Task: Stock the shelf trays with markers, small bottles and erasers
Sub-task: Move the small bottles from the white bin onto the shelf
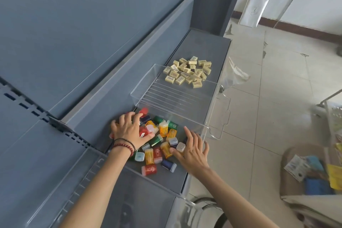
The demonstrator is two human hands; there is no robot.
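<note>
The small bottles (163,129) lie heaped on the shelf (203,46), flanked by both hands: the left hand (129,131) toward the back edge, the right hand (190,151) toward the front. Both hands' fingers are spread flat and grip nothing. The clear tray (175,96) sits just beyond the fingertips.

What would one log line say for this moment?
left hand: resting on small bottles | right hand: fingers spread, touching bottles | clear tray: looks empty | erasers: heaped beyond tray
</note>
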